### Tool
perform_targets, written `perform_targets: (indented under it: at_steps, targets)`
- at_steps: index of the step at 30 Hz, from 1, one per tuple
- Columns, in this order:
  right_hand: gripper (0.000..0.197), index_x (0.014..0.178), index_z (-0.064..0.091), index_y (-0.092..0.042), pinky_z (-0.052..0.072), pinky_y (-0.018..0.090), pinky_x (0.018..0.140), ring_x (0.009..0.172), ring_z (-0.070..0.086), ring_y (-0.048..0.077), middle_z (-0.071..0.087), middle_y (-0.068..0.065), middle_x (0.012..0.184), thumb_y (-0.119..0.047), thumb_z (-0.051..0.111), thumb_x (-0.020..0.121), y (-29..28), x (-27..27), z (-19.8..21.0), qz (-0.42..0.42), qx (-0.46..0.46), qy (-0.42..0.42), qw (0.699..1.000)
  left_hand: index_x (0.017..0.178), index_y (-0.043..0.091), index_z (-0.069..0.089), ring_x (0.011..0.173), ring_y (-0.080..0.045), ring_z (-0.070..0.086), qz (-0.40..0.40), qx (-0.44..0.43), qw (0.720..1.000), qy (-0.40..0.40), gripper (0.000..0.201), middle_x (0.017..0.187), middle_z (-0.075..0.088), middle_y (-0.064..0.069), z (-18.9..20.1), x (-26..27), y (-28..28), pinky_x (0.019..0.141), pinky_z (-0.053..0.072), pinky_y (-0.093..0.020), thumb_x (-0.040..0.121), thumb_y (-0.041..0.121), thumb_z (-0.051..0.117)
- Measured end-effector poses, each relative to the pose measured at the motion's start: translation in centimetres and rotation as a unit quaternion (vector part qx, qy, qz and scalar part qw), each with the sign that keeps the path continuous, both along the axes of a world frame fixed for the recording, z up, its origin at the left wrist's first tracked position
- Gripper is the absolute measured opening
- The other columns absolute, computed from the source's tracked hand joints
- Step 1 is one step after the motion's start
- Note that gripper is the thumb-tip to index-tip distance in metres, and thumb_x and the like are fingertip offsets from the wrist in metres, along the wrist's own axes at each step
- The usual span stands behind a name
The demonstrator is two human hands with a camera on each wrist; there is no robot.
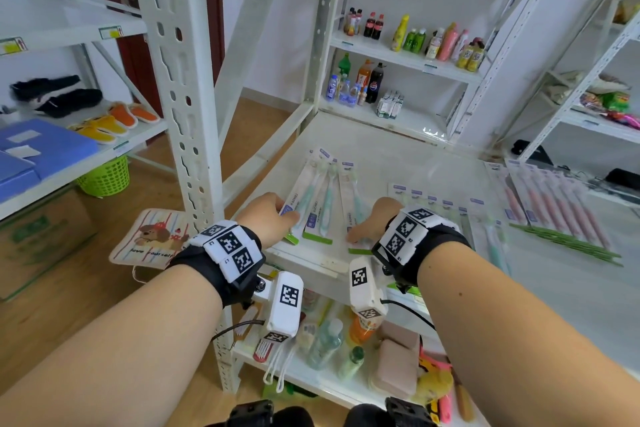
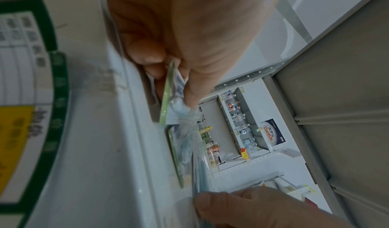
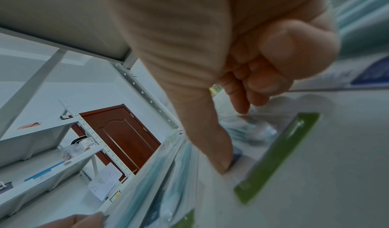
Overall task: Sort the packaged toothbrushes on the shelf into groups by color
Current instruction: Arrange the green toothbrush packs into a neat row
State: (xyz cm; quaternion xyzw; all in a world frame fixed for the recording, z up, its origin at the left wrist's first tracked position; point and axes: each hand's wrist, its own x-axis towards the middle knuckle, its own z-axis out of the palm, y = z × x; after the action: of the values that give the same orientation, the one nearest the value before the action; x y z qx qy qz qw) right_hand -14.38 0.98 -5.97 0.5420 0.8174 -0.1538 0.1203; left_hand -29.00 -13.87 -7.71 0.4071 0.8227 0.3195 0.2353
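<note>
Three teal toothbrush packs lie side by side at the front left of the white shelf. My left hand pinches the lower end of the leftmost teal pack; in the left wrist view the thumb and a finger of that hand grip its green-edged card. My right hand holds the lower end of the rightmost teal pack. In the right wrist view the thumb presses beside the pack's green strip, with the curled fingers touching the blister.
A row of pale packs lies to the right of my hands, and a pink group lies farther right. The shelf's white post stands close on the left. Toiletries fill the lower shelf. Drink bottles stand on racks behind.
</note>
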Motion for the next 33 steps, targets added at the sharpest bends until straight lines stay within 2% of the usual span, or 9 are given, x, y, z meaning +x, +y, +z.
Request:
perform_targets:
  at_steps: [5,8,15,18,20,25,28,30,33]
  targets:
    - [0.046,0.066,0.055,-0.014,0.041,0.023,0.044,0.054,0.059,0.019,0.059,0.002,0.060,-0.051,0.078,0.051,0.1,-0.1,-0.1,-0.005,-0.001,0.011,1.000,0.101,0.013,0.055,0.093,-0.025,0.060,0.013,0.004,1.000,-0.022,0.020,0.101,0.062,-0.007,0.2,0.0,-0.2,0.079,0.047,-0.034,0.092,0.030,0.050]
    - [0.044,0.068,0.055,-0.014,0.041,0.024,0.044,0.055,0.060,0.018,0.060,0.002,0.062,-0.050,0.078,0.053,0.1,0.1,-0.1,-0.008,-0.003,0.019,1.000,0.105,0.011,0.058,0.090,-0.023,0.059,0.019,0.011,0.999,-0.036,0.022,0.099,0.062,-0.005,0.4,0.2,-0.4,0.074,0.044,-0.030,0.092,0.027,0.050]
    - [0.049,0.062,0.058,-0.015,0.045,0.023,0.044,0.049,0.061,0.018,0.059,0.000,0.052,-0.056,0.073,0.038,0.5,0.0,-0.7,0.000,0.009,0.003,1.000,0.072,0.018,0.053,0.070,-0.023,0.051,0.073,0.107,0.987,-0.100,0.020,0.084,0.059,-0.006,0.3,0.8,-1.2,0.069,0.041,-0.030,0.091,0.020,0.051]
    - [0.053,0.061,0.057,-0.016,0.049,0.025,0.045,0.047,0.061,0.019,0.059,0.000,0.049,-0.059,0.067,0.031,0.9,0.1,-1.4,-0.002,0.031,0.006,1.000,0.082,0.018,0.056,0.070,-0.021,0.056,0.087,0.136,0.979,-0.127,0.012,0.086,0.060,-0.004,0.4,0.9,-1.6,0.071,0.043,-0.030,0.092,0.019,0.051]
    - [0.055,0.063,0.055,-0.015,0.050,0.026,0.048,0.049,0.061,0.019,0.059,0.001,0.053,-0.060,0.067,0.033,0.7,0.1,-1.3,-0.004,0.040,0.012,0.999,0.087,0.022,0.057,0.085,-0.020,0.060,0.103,0.153,0.971,-0.153,0.007,0.092,0.062,-0.005,0.5,1.0,-1.8,0.073,0.044,-0.030,0.092,0.020,0.052]
    - [0.051,0.069,0.049,-0.011,0.049,0.029,0.056,0.058,0.055,0.016,0.056,0.002,0.066,-0.053,0.077,0.061,-0.4,1.0,0.2,-0.022,0.027,0.047,0.998,0.107,0.014,0.060,0.109,-0.035,0.054,0.121,0.161,0.961,-0.192,0.018,0.110,0.065,-0.013,1.0,1.8,-2.0,0.091,0.048,-0.048,0.092,0.021,0.055]
    - [0.046,0.082,0.054,-0.007,0.040,0.023,0.050,0.058,0.049,0.012,0.052,0.002,0.069,-0.049,0.071,0.075,-0.8,1.9,1.5,-0.012,-0.004,0.065,0.998,0.110,0.013,0.061,0.087,-0.022,0.061,0.103,0.168,0.961,-0.193,0.021,0.100,0.064,-0.008,1.2,2.2,-1.8,0.070,0.047,-0.032,0.092,0.022,0.056]
    - [0.045,0.091,0.061,-0.005,0.035,0.023,0.047,0.062,0.050,0.014,0.056,0.005,0.076,-0.047,0.068,0.079,-1.1,2.9,2.7,-0.008,-0.015,0.107,0.994,0.107,0.016,0.061,0.060,-0.011,0.049,0.096,0.162,0.965,-0.183,0.019,0.089,0.062,-0.001,1.3,2.5,-1.5,0.053,0.037,-0.020,0.091,0.025,0.057]
    - [0.041,0.093,0.067,-0.001,0.042,0.026,0.057,0.067,0.054,0.020,0.059,0.009,0.077,-0.040,0.065,0.082,-1.4,4.8,3.6,-0.006,-0.023,0.201,0.979,0.101,0.014,0.063,0.049,-0.010,0.039,0.093,0.168,0.959,-0.211,0.014,0.071,0.055,0.003,1.8,3.4,-0.7,0.033,0.029,-0.013,0.089,0.023,0.059]
